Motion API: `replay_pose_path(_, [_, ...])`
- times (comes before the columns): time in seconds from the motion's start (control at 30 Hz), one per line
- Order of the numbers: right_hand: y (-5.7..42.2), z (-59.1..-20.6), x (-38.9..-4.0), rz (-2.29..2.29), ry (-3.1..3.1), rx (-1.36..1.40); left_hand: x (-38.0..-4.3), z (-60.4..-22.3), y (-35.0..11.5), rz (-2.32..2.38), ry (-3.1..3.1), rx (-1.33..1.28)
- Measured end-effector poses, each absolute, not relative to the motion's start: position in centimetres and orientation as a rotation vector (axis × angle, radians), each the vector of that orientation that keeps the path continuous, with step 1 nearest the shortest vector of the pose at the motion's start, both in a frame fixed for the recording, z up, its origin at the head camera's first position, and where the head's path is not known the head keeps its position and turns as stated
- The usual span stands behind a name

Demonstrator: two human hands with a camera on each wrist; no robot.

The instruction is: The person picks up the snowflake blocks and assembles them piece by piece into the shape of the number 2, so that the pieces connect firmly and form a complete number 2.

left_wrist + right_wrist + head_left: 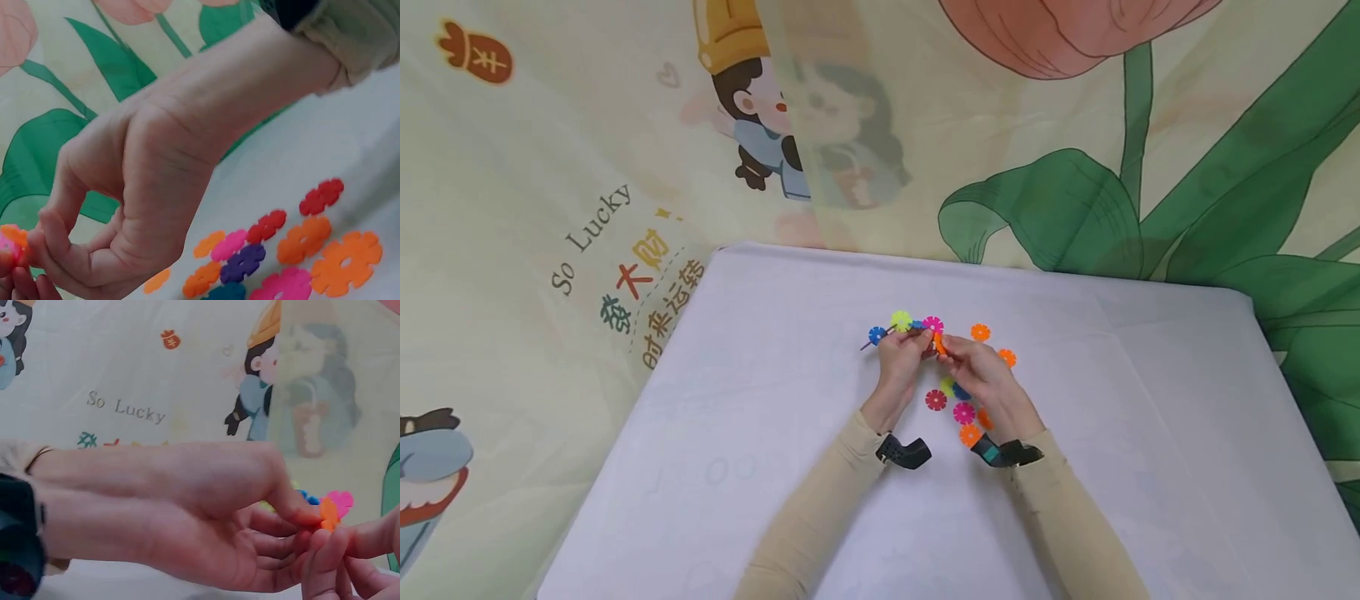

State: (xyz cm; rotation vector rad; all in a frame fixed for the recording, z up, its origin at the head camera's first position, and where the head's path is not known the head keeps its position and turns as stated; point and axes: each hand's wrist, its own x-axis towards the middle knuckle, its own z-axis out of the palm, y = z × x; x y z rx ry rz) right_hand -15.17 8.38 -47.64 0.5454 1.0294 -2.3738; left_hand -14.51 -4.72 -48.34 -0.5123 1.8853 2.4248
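Both hands meet above the table. My left hand point(898, 362) grips a short chain of toothed plastic snowflake discs: a blue disc point(877, 336), a yellow-green disc point(901, 320) and a pink disc point(933, 324) show past its fingers. Thumb and finger of my right hand point(992, 383) pinch an orange disc point(939, 343) beside the pink one. In the right wrist view the left hand point(206, 519) also touches this orange disc point(329, 514). The left wrist view shows the right hand point(147, 200) with curled fingers; its contact is partly hidden.
Loose discs lie on the white-covered table point(737, 417) around the right hand, among them a red disc point(936, 400), a pink loose disc point(964, 413) and an orange loose disc point(980, 332). A printed curtain point(865, 225) hangs behind the table. Black devices sit on both wrists.
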Motion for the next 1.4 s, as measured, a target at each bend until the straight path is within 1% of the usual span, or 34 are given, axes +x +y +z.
replay_pose_path(0.07, [8.3,-47.8,-15.2,-2.387,1.021,0.545,-14.5,-48.3,-4.8,2.428,1.897,-0.509])
replay_pose_path(0.2, [8.5,-48.2,-15.2,-2.395,1.015,0.46,-14.5,-47.8,-5.0,2.431,1.958,-0.469])
replay_pose_path(0.43, [9.1,-49.0,-15.0,-2.353,1.081,0.341,-14.1,-46.8,-5.7,2.299,2.068,-0.328])
replay_pose_path(0.57, [9.2,-48.8,-14.9,-2.321,1.143,0.309,-14.0,-46.9,-6.0,2.321,2.059,-0.275])
replay_pose_path(0.8, [9.4,-48.0,-14.6,-2.321,1.325,0.281,-14.3,-47.6,-5.9,2.36,2.038,-0.238])
replay_pose_path(1.0, [9.1,-47.7,-14.5,-2.35,1.503,0.249,-14.0,-47.6,-5.8,2.343,2.032,-0.281])
replay_pose_path(1.1, [8.9,-47.6,-14.5,-2.321,1.6,0.256,-13.7,-47.6,-5.7,2.305,2.055,-0.258])
replay_pose_path(1.23, [8.9,-47.2,-14.5,-2.342,1.605,0.362,-13.3,-47.7,-5.7,2.2,2.128,-0.091])
replay_pose_path(1.4, [9.3,-46.6,-14.7,-2.404,1.368,0.458,-12.8,-48.5,-6.6,1.95,2.315,0.169])
